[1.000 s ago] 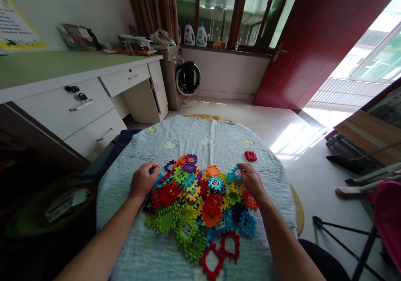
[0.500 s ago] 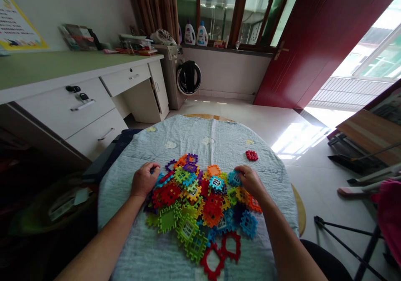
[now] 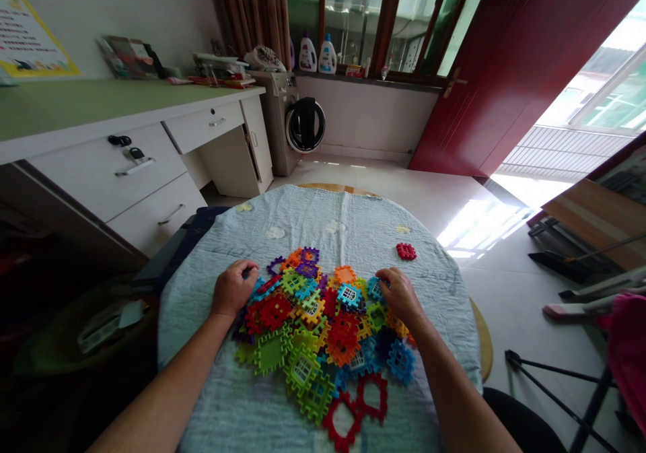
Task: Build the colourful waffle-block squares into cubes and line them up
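Observation:
A heap of colourful plastic interlocking tiles with toothed edges lies across the middle of the cloth. At the heap's left edge rests my left hand, fingers curled closed; a dark spot shows between them, and I cannot make out what it is. On the right side, my right hand pinches the edge of a blue interlocking tile with a white window grid. That hand and forearm cover part of the yellow and orange tiles. Another blue tile with a white grid lies close by, left of it.
A red tile sits apart, beyond my right hand. The round table carries a pale blue cloth. A desk with drawers stands left, a washing machine behind, a red door right. Dark tripod legs stand at the lower right.
My right hand has shifted slightly left with the blue tile, now covering more of the orange tiles. My left hand has stayed in place.

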Action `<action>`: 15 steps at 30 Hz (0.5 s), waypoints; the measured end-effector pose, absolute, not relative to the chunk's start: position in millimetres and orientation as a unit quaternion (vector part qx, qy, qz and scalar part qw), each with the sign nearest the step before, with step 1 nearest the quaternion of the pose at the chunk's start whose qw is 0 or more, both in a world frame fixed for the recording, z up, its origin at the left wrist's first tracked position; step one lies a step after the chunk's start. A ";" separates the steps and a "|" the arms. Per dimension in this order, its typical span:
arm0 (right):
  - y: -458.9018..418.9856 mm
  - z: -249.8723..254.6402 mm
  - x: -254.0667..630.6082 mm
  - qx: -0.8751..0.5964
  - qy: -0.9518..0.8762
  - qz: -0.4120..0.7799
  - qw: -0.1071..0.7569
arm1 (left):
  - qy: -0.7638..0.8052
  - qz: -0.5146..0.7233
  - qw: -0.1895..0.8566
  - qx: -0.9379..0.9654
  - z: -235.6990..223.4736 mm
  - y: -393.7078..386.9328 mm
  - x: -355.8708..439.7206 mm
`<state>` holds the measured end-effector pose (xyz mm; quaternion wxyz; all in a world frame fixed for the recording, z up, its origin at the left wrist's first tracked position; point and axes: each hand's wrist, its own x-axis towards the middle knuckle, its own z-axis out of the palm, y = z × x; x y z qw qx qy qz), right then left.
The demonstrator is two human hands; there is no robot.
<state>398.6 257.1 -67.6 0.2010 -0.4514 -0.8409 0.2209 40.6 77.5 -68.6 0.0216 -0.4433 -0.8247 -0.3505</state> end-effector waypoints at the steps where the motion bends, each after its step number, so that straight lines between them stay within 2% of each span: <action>1: 257.2 -68.7 398.8 -0.454 -0.841 0.213 0.202 | -0.824 -0.351 0.022 -0.444 -68.5 77.5 40.8; 6: 255.0 -62.2 401.7 -0.450 -0.845 0.203 0.206 | -0.824 -0.354 0.022 -0.442 -69.3 77.5 40.9; 12: 243.2 -52.3 400.9 -0.465 -0.859 0.179 0.120 | -0.825 -0.351 0.021 -0.443 -72.5 77.4 38.6; 15: 241.5 -53.1 399.3 -0.476 -0.853 0.182 0.112 | -0.824 -0.352 0.020 -0.443 -71.6 77.3 38.9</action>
